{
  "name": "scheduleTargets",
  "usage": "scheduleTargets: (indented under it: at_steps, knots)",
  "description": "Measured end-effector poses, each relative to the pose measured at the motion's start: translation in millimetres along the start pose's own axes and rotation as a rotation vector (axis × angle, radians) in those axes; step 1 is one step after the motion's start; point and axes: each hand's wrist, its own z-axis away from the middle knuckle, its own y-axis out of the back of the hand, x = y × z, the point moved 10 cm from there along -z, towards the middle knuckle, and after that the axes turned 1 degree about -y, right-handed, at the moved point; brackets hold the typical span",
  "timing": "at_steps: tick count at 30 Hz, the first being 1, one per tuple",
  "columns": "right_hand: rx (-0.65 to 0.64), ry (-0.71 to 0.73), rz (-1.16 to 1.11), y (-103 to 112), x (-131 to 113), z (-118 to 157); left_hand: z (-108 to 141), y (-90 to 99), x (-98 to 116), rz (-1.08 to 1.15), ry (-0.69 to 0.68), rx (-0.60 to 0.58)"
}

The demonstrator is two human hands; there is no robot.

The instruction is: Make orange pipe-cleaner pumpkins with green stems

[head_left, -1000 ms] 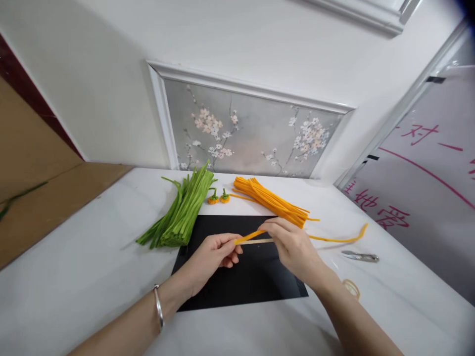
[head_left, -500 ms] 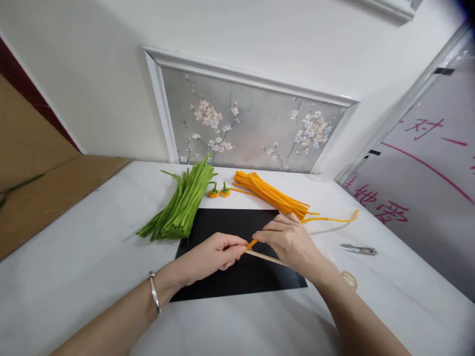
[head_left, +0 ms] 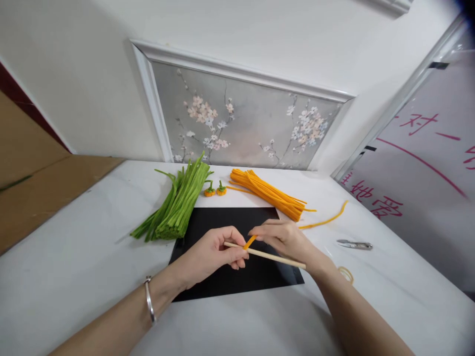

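My left hand [head_left: 218, 249] is closed, pinching a thin wooden stick [head_left: 276, 257] together with the end of an orange pipe cleaner [head_left: 250, 242]. The stick slants down to the right across a black mat [head_left: 215, 284]. My right hand [head_left: 284, 237] is closed on the same pipe cleaner, a short way from the left fingertips. Beyond that hand, the strand's loose end curves up to the right. Behind the mat lie a bundle of orange pipe cleaners [head_left: 269, 194] and a bundle of green pipe cleaners [head_left: 181, 200]. Two small orange pumpkin shapes with green tops [head_left: 210, 191] sit between the bundles.
Thread snips [head_left: 354, 244] and a ring of pale tape [head_left: 346, 274] lie at the right on the white marbled table [head_left: 92, 277]. A whiteboard [head_left: 419, 148] with red writing leans at the right. Brown cardboard [head_left: 59, 183] stands at the left, and a framed floral panel [head_left: 245, 118] is behind.
My right hand has shifted slightly and turned, showing more of the stick on both sides of the left fingers. The loose pipe cleaner end has swung upward. The view has moved slightly.
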Motion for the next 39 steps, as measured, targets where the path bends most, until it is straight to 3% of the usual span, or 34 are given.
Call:
scheduleTargets:
  at_steps: [4, 10, 14, 21, 29, 35, 39]
  knots:
    - [-0.09, -0.054, -0.051, -10.5, -2.7, 0.7, 3.7, -2.7, 16.1, 0.008, -0.09, 0.018]
    - [-0.13, -0.082, 0.113, -32.6, -15.7, -0.2, 9.0, 20.7, 36.2, -0.111, -0.25, 0.263]
    - [-0.11, -0.077, 0.18, -36.1, -18.7, 0.2, 13.1, 31.2, 41.4, -0.267, -0.305, 0.345]
    - [-0.113, -0.043, 0.154, -33.1, -25.6, 2.6, 18.4, 22.9, 58.2, -0.58, -0.507, 0.331]
    - [0.034, -0.145, 0.03, -18.6, -25.8, 1.4, 12.1, 27.8, 43.7, -0.382, -0.411, 0.32]
    - [0.01, -0.108, 0.002, -21.8, -38.4, 0.6, 13.9, 26.6, 47.8, -0.496, -0.453, 0.337]
    - [-0.012, -0.075, 0.123, -22.8, -44.1, 1.2, 18.6, 24.6, 52.2, -0.642, -0.516, 0.362]
